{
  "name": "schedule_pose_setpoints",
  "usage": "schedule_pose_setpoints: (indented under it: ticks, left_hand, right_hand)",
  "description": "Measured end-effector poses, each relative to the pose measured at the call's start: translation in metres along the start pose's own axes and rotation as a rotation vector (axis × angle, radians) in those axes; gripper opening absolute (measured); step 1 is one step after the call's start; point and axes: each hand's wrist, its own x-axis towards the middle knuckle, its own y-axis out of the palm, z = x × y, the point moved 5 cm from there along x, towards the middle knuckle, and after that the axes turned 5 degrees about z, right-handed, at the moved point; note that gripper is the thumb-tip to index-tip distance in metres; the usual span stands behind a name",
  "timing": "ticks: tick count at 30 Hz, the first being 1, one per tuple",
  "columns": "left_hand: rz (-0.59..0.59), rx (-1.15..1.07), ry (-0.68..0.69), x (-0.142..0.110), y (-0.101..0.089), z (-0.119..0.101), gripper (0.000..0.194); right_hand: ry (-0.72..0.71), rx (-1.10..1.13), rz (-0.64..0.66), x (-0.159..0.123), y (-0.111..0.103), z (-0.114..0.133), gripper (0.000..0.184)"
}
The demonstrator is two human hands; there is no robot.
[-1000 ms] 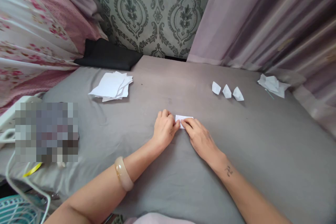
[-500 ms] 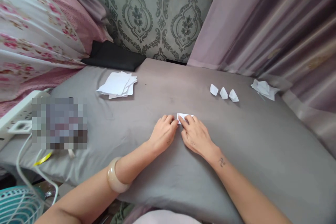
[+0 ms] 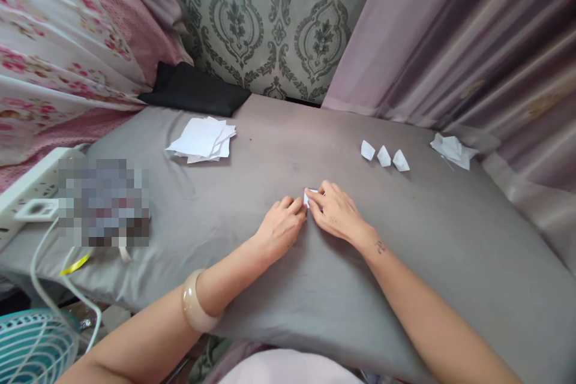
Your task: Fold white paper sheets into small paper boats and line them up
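Note:
A small folded white paper point(image 3: 309, 197) lies on the grey sheet in front of me, mostly covered by fingers. My left hand point(image 3: 282, 225) has its fingers curled together at the paper's left edge, closed on it. From the right, my right hand point(image 3: 338, 213) presses over the paper with thumb and bent fingers, hiding most of it. Farther off to the right stand three small folded paper shapes point(image 3: 384, 156) in a row. A loose stack of white paper sheets point(image 3: 200, 138) rests at the back left.
Paper scraps point(image 3: 452, 150) lie near the right curtain point(image 3: 432, 30). A black cloth-like item point(image 3: 193, 91) sits against the patterned wall. On the left are a white power strip point(image 3: 31, 192) with cables, a blurred-out object point(image 3: 108, 201) and a teal fan point(image 3: 36, 342).
My right hand has shifted slightly up, its fingers covering more of the paper. My left hand stays at the paper's left edge. The view has tilted down a little.

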Motion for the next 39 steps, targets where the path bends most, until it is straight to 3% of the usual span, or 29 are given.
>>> schedule_pose_setpoints:
  ticks: [5, 8, 10, 13, 18, 23, 30, 35, 39]
  left_hand:
    - [-0.021, -0.215, 0.056, -0.006, -0.018, 0.006, 0.025]
    - [-0.062, -0.413, -0.069, 0.005, -0.025, 0.021, 0.024]
    - [-0.196, -0.497, -0.161, 0.017, -0.025, 0.028, 0.028]
    - [-0.298, -0.609, -0.118, 0.037, -0.011, 0.025, 0.044]
    - [-0.286, -0.561, -0.083, 0.048, 0.015, 0.021, 0.048]
    - [-0.244, -0.452, -0.015, 0.044, 0.012, 0.021, 0.037]
    - [-0.246, -0.527, 0.019, 0.040, 0.013, 0.022, 0.030]
    - [-0.215, -0.599, -0.057, 0.037, 0.016, 0.026, 0.030]
    - [-0.204, -0.659, -0.257, 0.033, 0.014, 0.035, 0.035]
  right_hand:
    - [0.110, 0.127, -0.105, -0.001, 0.010, -0.007, 0.032]
    - [0.153, 0.117, -0.148, -0.005, 0.014, -0.003, 0.030]
    - [0.191, 0.119, -0.154, -0.006, 0.017, -0.002, 0.030]
    - [0.244, 0.156, -0.149, -0.007, 0.022, -0.005, 0.029]
    - [0.346, 0.293, -0.233, -0.009, 0.030, -0.017, 0.043]
    - [0.422, 0.336, -0.245, -0.014, 0.035, -0.026, 0.053]
    - [0.457, 0.373, -0.178, -0.023, 0.034, -0.042, 0.058]
    - [0.436, 0.422, -0.170, -0.027, 0.033, -0.052, 0.054]
    - [0.427, 0.493, -0.135, -0.032, 0.032, -0.062, 0.049]
